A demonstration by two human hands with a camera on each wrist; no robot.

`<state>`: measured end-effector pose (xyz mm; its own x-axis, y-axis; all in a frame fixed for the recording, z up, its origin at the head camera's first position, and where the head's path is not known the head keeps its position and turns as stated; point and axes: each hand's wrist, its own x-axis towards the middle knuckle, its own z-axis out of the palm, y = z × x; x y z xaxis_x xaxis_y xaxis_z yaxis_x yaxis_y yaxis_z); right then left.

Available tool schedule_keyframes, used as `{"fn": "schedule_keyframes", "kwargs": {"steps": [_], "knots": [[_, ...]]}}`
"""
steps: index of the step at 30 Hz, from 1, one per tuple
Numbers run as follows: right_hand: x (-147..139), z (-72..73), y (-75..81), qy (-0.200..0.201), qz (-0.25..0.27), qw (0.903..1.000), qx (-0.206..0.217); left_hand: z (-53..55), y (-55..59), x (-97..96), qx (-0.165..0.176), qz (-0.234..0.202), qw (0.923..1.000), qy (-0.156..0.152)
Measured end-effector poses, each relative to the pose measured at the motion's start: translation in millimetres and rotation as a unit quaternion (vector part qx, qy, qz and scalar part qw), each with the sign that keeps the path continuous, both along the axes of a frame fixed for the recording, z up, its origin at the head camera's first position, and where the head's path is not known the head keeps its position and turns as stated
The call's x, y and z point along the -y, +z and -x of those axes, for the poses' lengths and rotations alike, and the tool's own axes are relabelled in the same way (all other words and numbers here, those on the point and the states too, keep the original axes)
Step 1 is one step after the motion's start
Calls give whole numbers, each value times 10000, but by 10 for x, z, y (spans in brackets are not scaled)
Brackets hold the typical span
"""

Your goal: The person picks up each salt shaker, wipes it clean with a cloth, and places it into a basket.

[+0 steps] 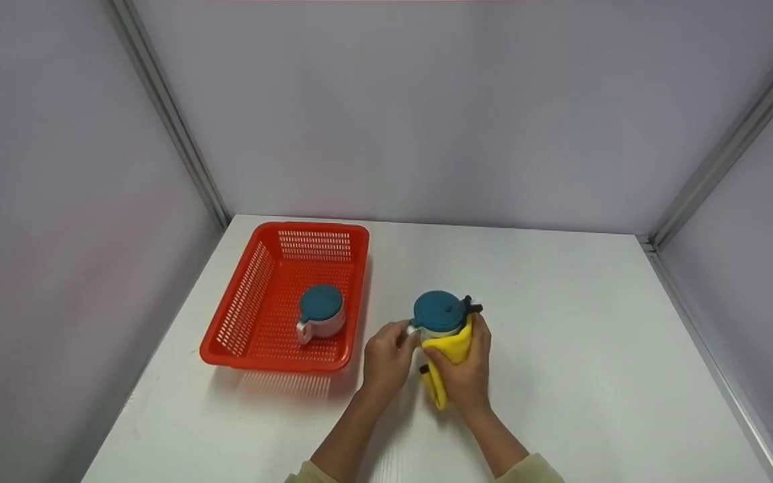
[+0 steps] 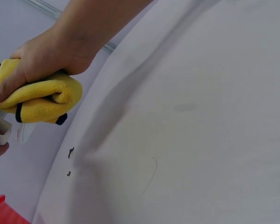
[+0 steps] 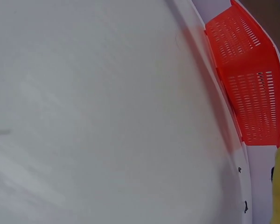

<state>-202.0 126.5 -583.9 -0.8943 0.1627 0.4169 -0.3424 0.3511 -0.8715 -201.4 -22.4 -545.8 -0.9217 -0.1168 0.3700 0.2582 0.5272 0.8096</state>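
Observation:
A lidded jar with a teal top [image 1: 439, 310] is held between both hands in the head view. My left hand [image 1: 386, 359] pinches its pale handle [image 1: 413, 331]; the handle [image 2: 1, 129] also shows at the left edge of the left wrist view. My right hand [image 1: 467, 376] grips a folded yellow cloth [image 1: 452, 347] with black trim and presses it round the jar's side. Part of the cloth hangs below that hand. In the left wrist view, the thumb lies over the cloth [image 2: 42, 98]. The cloth hides most of the jar's body.
A red plastic basket [image 1: 343, 362] with slotted walls stands on the white table [image 1: 581, 376], left of the hands. Inside it is a second teal-lidded jar [image 1: 321, 303] with a pale handle. Pale panels [image 1: 386, 121] enclose the table at the back and sides.

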Motion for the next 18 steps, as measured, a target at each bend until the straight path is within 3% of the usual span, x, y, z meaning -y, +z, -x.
{"fn": "schedule_keyframes", "kwargs": {"steps": [7, 10, 13, 18], "knots": [[-44, -119, 304, 424, 515, 9963, 538, 2, 35, 13, 295, -120, 9994, -144], [-69, -114, 337, 527, 571, 9950, 626, 10, 49, 27, 305, -194, 9991, -199], [-82, -99, 334, 551, 649, 9941, 673, 18, 55, 41, 268, -244, 9989, -284], [-119, 4, 141, 571, 965, 9907, 771, 19, 45, 54, 314, -353, 9982, -372]]}}
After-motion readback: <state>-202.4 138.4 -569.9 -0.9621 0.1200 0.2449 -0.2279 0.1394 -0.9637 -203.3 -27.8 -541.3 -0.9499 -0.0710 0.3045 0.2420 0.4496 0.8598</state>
